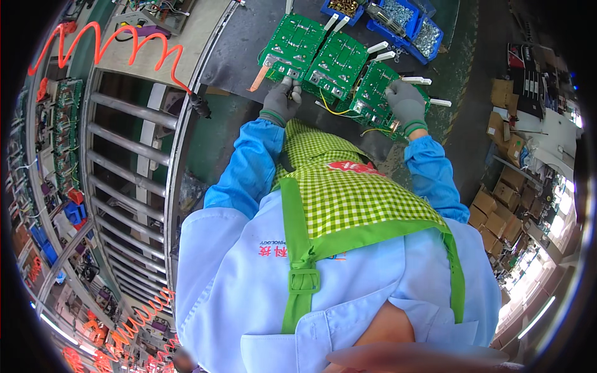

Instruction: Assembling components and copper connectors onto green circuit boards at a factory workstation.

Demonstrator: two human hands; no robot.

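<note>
Three green circuit boards stand side by side on the dark bench: a left board (295, 41), a middle board (341, 57) and a right board (373, 90). My left hand (280, 103), in a grey glove, has its fingers bent against the near edge of the left board; a flat copper strip (259, 78) juts out beside it. Over the right board, my gloved right hand (407, 102) is closed, and what its fingers grip is hidden. White plastic strips (417, 80) stick out from the boards. A yellow wire (333, 109) loops between the middle and right boards.
Beyond the boards are blue bins (426, 38) of small metal parts. An orange coiled hose (134, 43) with a dark end (200, 105) hangs at the left, above a roller conveyor (127, 161). Cardboard boxes (497, 208) are stacked far right.
</note>
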